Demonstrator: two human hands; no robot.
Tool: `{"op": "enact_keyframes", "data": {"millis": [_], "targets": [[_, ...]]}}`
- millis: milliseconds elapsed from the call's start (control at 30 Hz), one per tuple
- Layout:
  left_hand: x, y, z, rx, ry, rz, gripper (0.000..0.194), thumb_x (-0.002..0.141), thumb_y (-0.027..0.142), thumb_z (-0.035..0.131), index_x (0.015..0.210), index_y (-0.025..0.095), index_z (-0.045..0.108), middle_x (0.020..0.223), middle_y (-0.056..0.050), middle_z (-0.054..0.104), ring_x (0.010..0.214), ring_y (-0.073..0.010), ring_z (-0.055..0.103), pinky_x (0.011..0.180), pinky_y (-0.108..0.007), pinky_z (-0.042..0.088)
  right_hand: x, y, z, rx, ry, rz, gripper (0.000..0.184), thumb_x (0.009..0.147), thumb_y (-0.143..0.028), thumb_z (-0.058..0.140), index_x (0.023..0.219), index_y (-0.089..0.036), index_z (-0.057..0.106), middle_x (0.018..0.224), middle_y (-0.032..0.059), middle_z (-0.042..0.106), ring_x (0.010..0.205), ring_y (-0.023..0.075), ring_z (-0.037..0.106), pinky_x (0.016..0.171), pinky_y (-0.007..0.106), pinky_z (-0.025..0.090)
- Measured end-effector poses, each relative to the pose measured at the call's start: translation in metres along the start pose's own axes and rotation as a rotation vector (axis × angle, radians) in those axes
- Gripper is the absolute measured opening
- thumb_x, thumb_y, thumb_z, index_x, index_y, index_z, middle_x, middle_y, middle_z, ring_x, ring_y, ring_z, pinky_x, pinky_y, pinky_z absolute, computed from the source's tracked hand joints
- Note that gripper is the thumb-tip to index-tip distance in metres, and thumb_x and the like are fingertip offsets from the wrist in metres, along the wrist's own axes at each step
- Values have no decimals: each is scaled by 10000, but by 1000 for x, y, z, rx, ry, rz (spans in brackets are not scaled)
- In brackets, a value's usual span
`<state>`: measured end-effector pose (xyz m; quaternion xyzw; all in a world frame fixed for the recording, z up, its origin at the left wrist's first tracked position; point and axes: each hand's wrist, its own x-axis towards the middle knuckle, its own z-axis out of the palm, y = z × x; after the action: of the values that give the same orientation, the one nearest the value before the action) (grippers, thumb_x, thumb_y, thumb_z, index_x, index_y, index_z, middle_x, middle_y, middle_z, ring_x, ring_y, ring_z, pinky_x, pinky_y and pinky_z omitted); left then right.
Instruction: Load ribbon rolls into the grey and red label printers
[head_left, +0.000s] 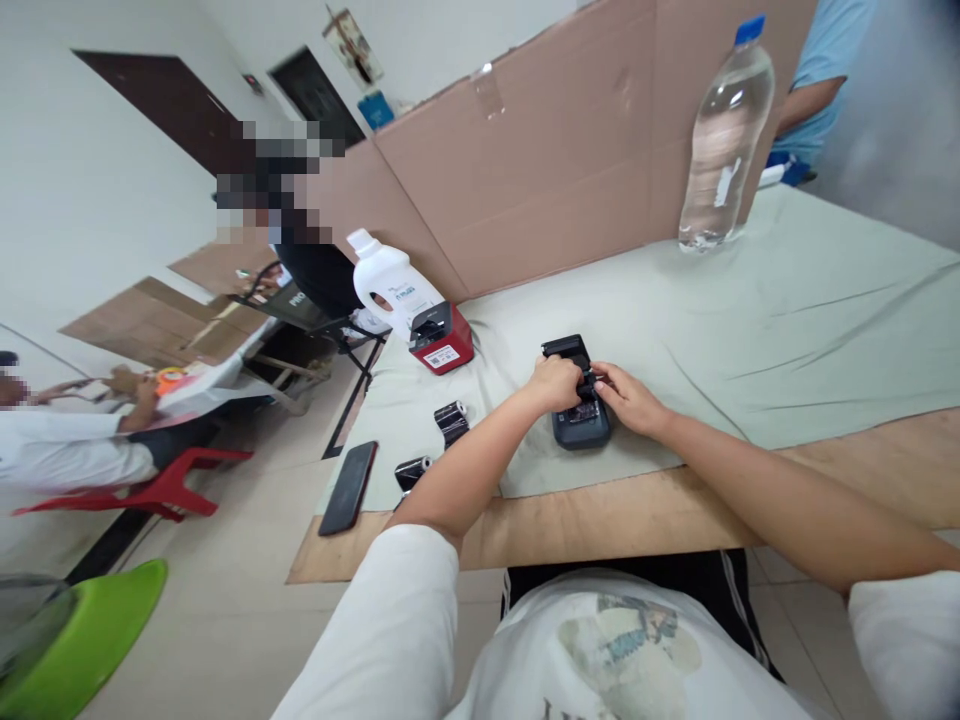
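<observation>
A small black device (582,432), which looks like a portable printer, lies on the cloth with its lid (566,347) raised at the far end. My left hand (553,382) reaches over it from the left, fingers curled down into the opening; whatever they grip there is hidden. From the right, my right hand (628,398) holds the device's side, with thumb and fingers closed at its edge. To the left of the device lie two black rolls with white cores, one roll (451,422) farther off and the other roll (412,472) partly behind my left forearm.
A phone (349,488) lies at the table's left edge. A red and black box-shaped device (442,340) stands before a white jug (390,280). A tall water bottle (726,140) stands at the back right, by a cardboard partition (525,180). Other people sit beyond the table.
</observation>
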<state>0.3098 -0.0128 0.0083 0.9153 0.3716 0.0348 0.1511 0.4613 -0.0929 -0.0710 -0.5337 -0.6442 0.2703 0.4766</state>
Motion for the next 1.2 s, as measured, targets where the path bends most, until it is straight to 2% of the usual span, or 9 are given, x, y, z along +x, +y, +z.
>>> {"op": "enact_keyframes", "data": {"millis": [167,267,433,567,700,800,900,1000,1200], "targets": [[-18,-6,-25,-532,111,-90,289,538,126,726,801,181,621,756,-10,615,731,-177,562,755,-322,456,0,-3,-4,17,-7,12,454,932,-428,439,1318,-207,529,1283,122,612,1110,270,619,1021,501,476],[-45,-28,-58,-810,14,-77,282,608,158,685,880,156,611,833,-25,651,752,-149,601,711,-281,476,-1,-2,-4,20,-2,9,454,933,-433,436,1316,-209,532,1281,119,613,1141,278,603,1029,498,469],[-100,-86,-98,-618,-162,-265,330,571,228,723,886,156,651,847,-28,688,749,-167,625,653,-258,484,-1,2,0,10,-13,11,454,930,-441,440,1317,-220,526,1301,118,603,1145,280,599,1043,520,451],[-127,-118,-83,-396,-135,-382,313,608,293,680,897,172,673,841,-16,690,761,-179,620,668,-262,481,0,3,1,-21,-23,29,466,924,-439,445,1314,-199,530,1300,136,600,1137,289,600,1034,528,456],[-134,-130,-60,-205,-70,-415,322,617,337,706,905,193,708,880,-30,713,833,-215,634,757,-286,484,0,3,1,-33,-11,26,464,921,-440,460,1316,-205,529,1303,136,602,1123,284,610,1033,525,459],[-135,-141,-57,-50,-34,-434,360,682,390,697,980,190,728,961,-60,705,869,-223,633,810,-301,490,-1,3,1,-43,-12,22,460,927,-442,450,1318,-210,521,1303,129,604,1115,271,617,1023,508,470],[-138,-158,-58,108,36,-414,346,750,258,603,1068,180,712,1075,-87,667,984,-233,616,920,-332,479,-1,2,0,-57,-19,32,454,925,-433,447,1307,-201,521,1299,134,606,1104,267,623,1017,499,476],[-140,-175,-49,199,4,-394,526,665,110,583,1179,185,664,1138,-92,643,1074,-246,592,995,-361,453,-1,1,-1,-68,-21,36,441,918,-419,453,1293,-198,526,1287,137,613,1086,269,631,1014,502,477],[-146,-190,-38,264,-84,-483,541,708,162,593,1248,178,615,1165,-91,641,1078,-229,613,987,-308,454,-1,-1,-2,-67,-26,27,428,916,-409,458,1285,-201,521,1284,137,616,1064,261,641,992,494,495]]}}
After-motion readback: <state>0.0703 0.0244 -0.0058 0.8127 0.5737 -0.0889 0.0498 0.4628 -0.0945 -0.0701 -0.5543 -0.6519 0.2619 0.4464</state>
